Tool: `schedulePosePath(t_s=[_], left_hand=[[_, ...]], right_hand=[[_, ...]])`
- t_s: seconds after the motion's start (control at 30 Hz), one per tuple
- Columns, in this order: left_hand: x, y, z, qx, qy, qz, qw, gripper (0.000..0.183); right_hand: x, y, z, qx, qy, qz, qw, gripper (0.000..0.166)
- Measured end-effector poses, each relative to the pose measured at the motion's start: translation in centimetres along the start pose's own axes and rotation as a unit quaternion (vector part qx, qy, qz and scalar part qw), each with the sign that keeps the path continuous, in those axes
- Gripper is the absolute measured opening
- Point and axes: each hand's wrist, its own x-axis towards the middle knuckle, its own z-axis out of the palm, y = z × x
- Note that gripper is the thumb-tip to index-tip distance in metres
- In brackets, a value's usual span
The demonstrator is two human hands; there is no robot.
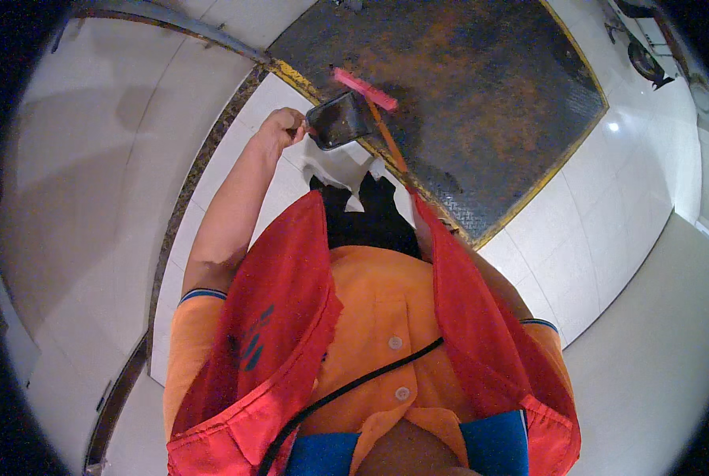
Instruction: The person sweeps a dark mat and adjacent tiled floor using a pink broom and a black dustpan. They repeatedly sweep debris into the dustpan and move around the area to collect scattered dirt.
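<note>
My left hand point(284, 126) grips the handle end of a black dustpan point(337, 122) out in front of me. Some debris seems to lie in the pan, though it is too dim to tell what. A broom with pink bristles point(367, 89) rests just beyond the pan, over the dark metal floor plate point(479, 77). Its orange stick point(392, 140) runs back towards my body and disappears behind the red vest point(467, 285). That vest flap hides my right hand; only parts of the right arm show.
A worn yellow edge point(533, 205) borders the rusty plate. White floor tiles point(553, 244) surround it, and a dark speckled strip point(208, 140) runs along the left. At the upper right stands something with a black wheel point(646, 62). A black cable point(354, 387) crosses my chest.
</note>
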Motion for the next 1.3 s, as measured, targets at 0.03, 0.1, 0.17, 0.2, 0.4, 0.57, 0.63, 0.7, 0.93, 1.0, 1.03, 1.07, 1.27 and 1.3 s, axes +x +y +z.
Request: schedulePosePath(t_s=[0.03, 0.1, 0.17, 0.2, 0.4, 0.57, 0.63, 0.7, 0.93, 1.0, 1.03, 1.07, 1.27, 1.3], left_hand=[[0.2, 0.1, 0.6, 0.020, -0.010, 0.009, 1.000, 0.007], [0.2, 1.1, 1.3, -0.006, -0.013, -0.055, 0.998, 0.010], [0.3, 1.7, 2.6, 0.005, 0.013, -0.068, 0.998, 0.013], [0.2, 1.8, 3.0, -0.047, 0.025, -0.090, 0.995, 0.012], [-0.6, 0.7, 3.4, -0.062, 0.034, -0.011, 0.997, 0.011], [-1.1, 0.3, 3.8, -0.053, 0.051, 0.007, 0.997, 0.011], [-1.2, 0.3, 3.6, -0.059, 0.064, -0.011, 0.996, 0.010], [-1.3, 0.2, 2.8, -0.037, 0.044, -0.008, 0.998, 0.010], [-2.3, -0.6, -2.0, -0.098, -0.003, -0.033, 0.995, 0.014], [-2.1, -1.0, -1.6, -0.117, 0.042, -0.047, 0.991, 0.014], [-2.1, -1.3, -1.2, -0.104, 0.016, -0.034, 0.994, 0.014], [-1.8, -1.4, -0.3, -0.090, 0.024, -0.033, 0.995, 0.014], [-2.1, -1.9, 1.0, -0.058, 0.022, -0.001, 0.998, 0.013], [-2.3, -1.7, 0.5, -0.056, 0.025, 0.001, 0.998, 0.013]], right_hand=[[-0.7, -0.6, 0.3, 0.022, -0.011, -0.016, 1.000, 0.028], [-1.8, -1.0, -0.5, 0.069, -0.054, -0.042, 0.995, 0.029], [-3.0, -0.2, -2.5, 0.094, -0.093, -0.049, 0.990, 0.030], [-3.5, 0.5, -3.5, 0.074, -0.100, -0.043, 0.991, 0.030], [-4.3, 0.2, -4.3, -0.032, 0.006, -0.026, 0.999, 0.034], [-3.4, -0.8, -2.2, 0.055, -0.039, -0.045, 0.997, 0.037], [-4.0, 0.4, -3.1, 0.077, -0.067, -0.053, 0.993, 0.039], [-5.4, 2.0, -5.0, 0.065, -0.097, -0.001, 0.993, 0.040], [-7.5, -0.2, -7.9, -0.063, -0.007, 0.007, 0.998, 0.051], [-6.1, -2.1, -6.4, -0.025, 0.027, -0.021, 0.999, 0.048], [-5.3, -2.9, -5.3, -0.010, 0.023, -0.024, 0.999, 0.047], [-4.5, -3.4, -4.5, 0.004, 0.016, -0.027, 0.999, 0.045], [-3.7, -1.6, -3.3, 0.116, -0.038, -0.077, 0.989, 0.041], [-4.1, -0.8, -4.1, 0.133, -0.044, -0.087, 0.986, 0.041]])
